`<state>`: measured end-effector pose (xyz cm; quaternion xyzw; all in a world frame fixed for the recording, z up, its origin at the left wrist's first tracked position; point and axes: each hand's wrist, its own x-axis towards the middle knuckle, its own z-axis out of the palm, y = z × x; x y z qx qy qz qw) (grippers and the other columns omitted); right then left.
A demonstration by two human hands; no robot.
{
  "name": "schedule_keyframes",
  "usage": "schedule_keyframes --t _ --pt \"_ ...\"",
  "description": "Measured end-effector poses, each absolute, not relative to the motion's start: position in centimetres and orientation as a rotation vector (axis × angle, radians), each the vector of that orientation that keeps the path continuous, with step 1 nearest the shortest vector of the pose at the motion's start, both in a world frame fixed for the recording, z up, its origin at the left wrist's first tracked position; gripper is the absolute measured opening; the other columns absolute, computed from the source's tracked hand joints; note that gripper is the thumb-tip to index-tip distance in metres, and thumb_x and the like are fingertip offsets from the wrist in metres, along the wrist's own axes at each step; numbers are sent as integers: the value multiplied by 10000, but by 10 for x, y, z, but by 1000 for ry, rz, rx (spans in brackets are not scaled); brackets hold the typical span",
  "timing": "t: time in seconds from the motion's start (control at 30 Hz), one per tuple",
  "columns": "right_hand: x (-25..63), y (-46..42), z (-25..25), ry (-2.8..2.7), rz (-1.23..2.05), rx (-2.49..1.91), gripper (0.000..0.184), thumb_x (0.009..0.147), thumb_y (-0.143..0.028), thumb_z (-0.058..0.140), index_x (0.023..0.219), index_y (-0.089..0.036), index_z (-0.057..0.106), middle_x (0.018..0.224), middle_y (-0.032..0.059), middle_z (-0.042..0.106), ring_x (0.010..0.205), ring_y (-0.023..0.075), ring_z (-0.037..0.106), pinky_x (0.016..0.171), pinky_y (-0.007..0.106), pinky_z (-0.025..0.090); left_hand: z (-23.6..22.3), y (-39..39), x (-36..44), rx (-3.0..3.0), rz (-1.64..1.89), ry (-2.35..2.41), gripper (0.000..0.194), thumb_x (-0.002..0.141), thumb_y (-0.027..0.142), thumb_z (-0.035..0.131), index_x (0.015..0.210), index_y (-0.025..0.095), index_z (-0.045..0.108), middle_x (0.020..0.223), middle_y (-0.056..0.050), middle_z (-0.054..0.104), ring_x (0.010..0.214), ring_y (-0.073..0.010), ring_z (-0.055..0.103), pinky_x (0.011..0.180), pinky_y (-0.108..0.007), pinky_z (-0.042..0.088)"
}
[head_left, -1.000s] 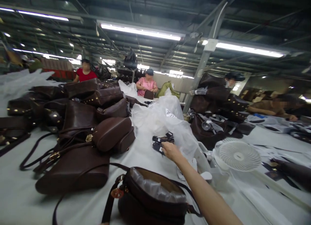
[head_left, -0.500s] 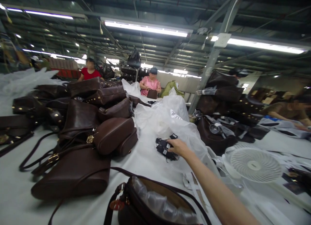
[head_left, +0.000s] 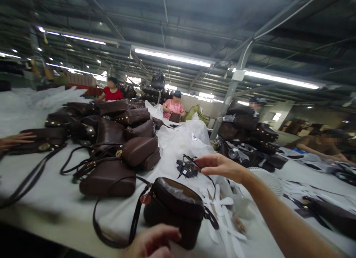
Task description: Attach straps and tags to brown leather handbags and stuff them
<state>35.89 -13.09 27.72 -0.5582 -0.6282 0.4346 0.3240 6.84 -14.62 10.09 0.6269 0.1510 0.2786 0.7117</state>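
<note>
My right hand pinches a thin black strap over a small pile of black tags on clear plastic. Where the strap ends is unclear. My left hand, somewhat blurred, is low at the front with fingers apart, close to the front of an open dark brown handbag. This bag stands upright with clear plastic stuffing inside and a reddish round charm at its left side. Its left strap trails on the table.
Dark brown handbags are heaped on the left. Another person's hand rests on a bag there. White paper strips and a white fan are at right. Plastic wrapping lies behind; co-workers sit farther back.
My right hand has lifted from the black tags with a thin black strap. My left hand has come into view at the bottom, another person's hand at far left. The view has shifted.
</note>
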Motion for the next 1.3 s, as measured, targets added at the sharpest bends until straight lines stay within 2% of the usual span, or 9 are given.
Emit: schedule_keyframes --t 0.1,0.3,0.43,0.73,0.83,0.97,1.03,1.17,1.3 --pt "315 -179 282 -1817 1073 -1509 447 666 -302 770 1104 -223 719 1033 69 735 917 258 661 841 398 514 130 -166 87 916 662 198 562 750 545 697 1208 225 644 1267 -163 596 820 -177 643 487 -182 380" --pt "270 -247 255 -2095 525 -1601 443 660 -233 765 1092 -319 726 1090 67 714 987 306 637 907 439 482 144 -176 85 392 779 190 267 811 333 705 989 137 669 765 -7 573 507 -23 442 398 -115 271" --pt "261 -262 235 -2132 398 -1642 508 688 -199 688 1183 -308 674 1116 71 687 996 279 625 885 402 488 138 -173 74 388 889 300 150 858 247 657 792 120 610 777 -20 582 537 -34 471 436 -119 363" --pt "279 -262 189 -2008 985 -1745 411 731 -287 657 1133 -203 672 1006 46 709 873 192 631 683 257 490 148 -147 37 286 1069 303 189 933 155 524 774 95 608 667 3 534 480 -20 469 389 -91 354" --pt "306 -237 201 -2013 871 -1788 323 775 -361 623 1044 -197 696 972 52 721 834 192 648 704 278 511 148 -143 23 344 1095 291 136 869 193 640 772 98 630 638 21 532 449 -11 440 368 -90 328" --pt "335 -184 239 -1832 -99 -1804 469 761 -501 610 1092 -174 673 1197 147 648 1083 296 608 918 431 495 144 -146 23 457 1045 296 289 683 320 830 754 114 640 613 31 550 434 -14 435 353 -99 295" --pt "331 -164 249 -1846 -334 -1720 486 771 -493 606 1126 -166 658 1232 162 630 1124 310 594 972 462 464 140 -149 28 493 1025 314 347 646 374 847 741 113 639 608 23 560 438 -21 448 353 -106 284" --pt "290 -160 227 -2038 -167 -1623 297 882 -386 514 1050 -208 681 1076 87 709 978 230 668 880 359 521 125 -154 38 575 950 371 384 679 445 803 762 102 652 600 11 568 424 -23 453 356 -120 273" --pt "249 -189 183 -2034 80 -1573 280 936 -370 470 985 -218 700 992 63 732 902 198 690 808 311 554 108 -160 41 791 742 424 417 742 506 715 803 95 672 571 8 571 374 -28 433 336 -142 254"
